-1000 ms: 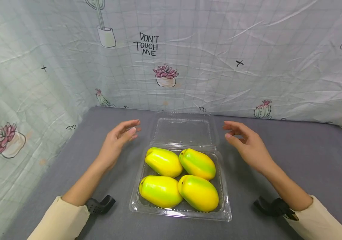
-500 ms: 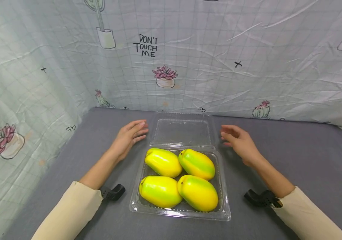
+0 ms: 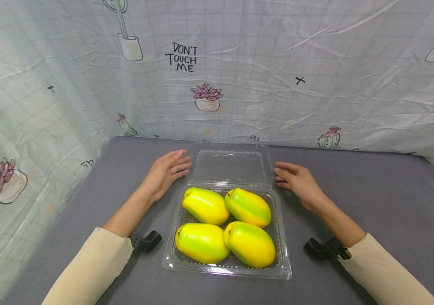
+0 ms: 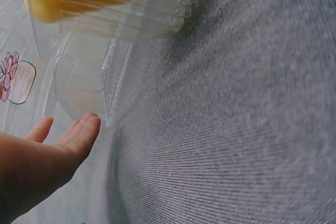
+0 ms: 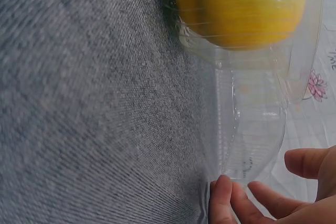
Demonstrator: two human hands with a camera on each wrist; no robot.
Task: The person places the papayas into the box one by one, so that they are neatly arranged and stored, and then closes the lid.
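A clear plastic clamshell box (image 3: 224, 273) lies unfolded on the grey cloth, its lid (image 3: 230, 166) folded back flat behind the base. Several yellow-green mangoes (image 3: 250, 245) sit in the base in two rows. Beside the lid's left edge is my left hand (image 3: 166, 174), its fingers extended and nothing in it. On the other side my right hand (image 3: 299, 183) has loosely bent fingers close to the lid's right edge. In the right wrist view its fingertips (image 5: 223, 184) overlap the lid's edge; contact is hard to tell. The left wrist view shows the left fingertips (image 4: 90, 124) near the lid too.
Grey cloth (image 3: 377, 203) covers the table around the box. A pale printed curtain (image 3: 247, 63) hangs behind and along the left side. Black wrist mounts (image 3: 146, 241) stick out from both sleeves (image 3: 91, 267).
Both hands have moved inward toward the lid, the left one rightward and the right one leftward. The left fingers have straightened. The box and mangoes stay in place.
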